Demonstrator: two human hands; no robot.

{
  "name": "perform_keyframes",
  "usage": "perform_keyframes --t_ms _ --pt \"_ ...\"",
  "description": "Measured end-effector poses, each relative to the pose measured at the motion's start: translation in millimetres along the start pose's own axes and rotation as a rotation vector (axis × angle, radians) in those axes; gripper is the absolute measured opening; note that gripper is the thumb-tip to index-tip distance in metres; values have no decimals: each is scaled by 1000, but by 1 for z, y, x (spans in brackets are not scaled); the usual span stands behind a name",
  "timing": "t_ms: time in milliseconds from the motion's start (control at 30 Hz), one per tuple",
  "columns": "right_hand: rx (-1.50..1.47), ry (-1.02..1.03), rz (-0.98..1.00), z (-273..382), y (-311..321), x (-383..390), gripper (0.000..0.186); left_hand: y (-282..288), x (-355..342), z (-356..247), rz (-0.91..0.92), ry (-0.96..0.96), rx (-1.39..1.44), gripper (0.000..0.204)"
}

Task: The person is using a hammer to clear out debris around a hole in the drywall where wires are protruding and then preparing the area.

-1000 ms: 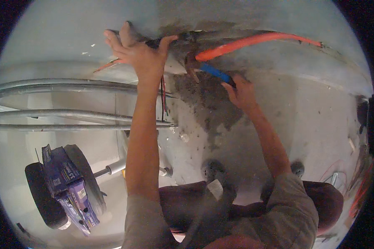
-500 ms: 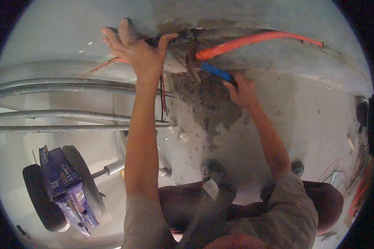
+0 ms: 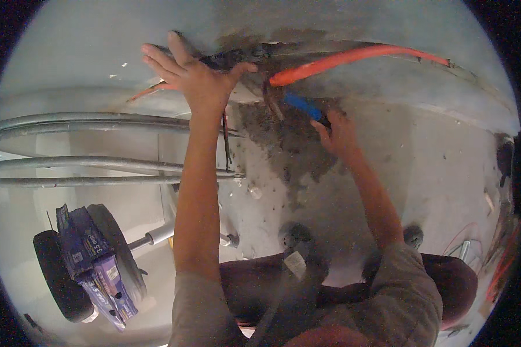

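Observation:
My left hand (image 3: 200, 81) is spread against the grey wall, its thumb reaching toward a dark broken groove (image 3: 237, 56). An orange conduit end (image 3: 147, 91) shows beside and partly behind this hand. Below the wrist, thin dark and reddish wires (image 3: 226, 139) hang down. My right hand (image 3: 341, 136) grips the black end of a blue-handled hammer (image 3: 303, 106). The hammer's rusty brown head (image 3: 272, 99) is at the foot of the wall, near the left end of a thick orange conduit (image 3: 353, 56).
Long grey metal pipes (image 3: 87, 123) run in from the left. Purple printed packages (image 3: 92, 260) rest on a black-cushioned seat (image 3: 58, 277) at lower left. Crumbled debris (image 3: 289, 139) covers the floor under the hammer. More orange tubing (image 3: 501, 277) lies at the far right.
My left hand has shifted slightly, its thumb swinging down and right. The hammer and my right hand have moved a little lower.

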State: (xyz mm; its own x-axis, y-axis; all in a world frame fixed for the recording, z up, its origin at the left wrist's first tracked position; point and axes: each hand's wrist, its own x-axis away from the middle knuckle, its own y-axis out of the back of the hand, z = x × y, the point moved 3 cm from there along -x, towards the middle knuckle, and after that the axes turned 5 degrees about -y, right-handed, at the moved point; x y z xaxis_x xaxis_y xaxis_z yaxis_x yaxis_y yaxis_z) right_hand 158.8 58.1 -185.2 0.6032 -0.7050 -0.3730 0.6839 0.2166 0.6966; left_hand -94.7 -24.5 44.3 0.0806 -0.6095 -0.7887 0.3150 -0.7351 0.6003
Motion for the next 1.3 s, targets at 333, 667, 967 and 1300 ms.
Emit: perform_keyframes --t_ms 333,667,967,1300 --pt "-250 -160 -41 -10 4 35 37 3 -11 -32 56 112 -53 167" --pt "-397 -150 -44 -8 24 37 35 1 -12 -40 151 187 -190 172" --pt "-368 -160 28 -10 20 44 41 -2 -11 -41 222 268 -152 175" --pt "-419 -153 37 1 23 38 40 -7 -10 -37 250 234 -225 178"
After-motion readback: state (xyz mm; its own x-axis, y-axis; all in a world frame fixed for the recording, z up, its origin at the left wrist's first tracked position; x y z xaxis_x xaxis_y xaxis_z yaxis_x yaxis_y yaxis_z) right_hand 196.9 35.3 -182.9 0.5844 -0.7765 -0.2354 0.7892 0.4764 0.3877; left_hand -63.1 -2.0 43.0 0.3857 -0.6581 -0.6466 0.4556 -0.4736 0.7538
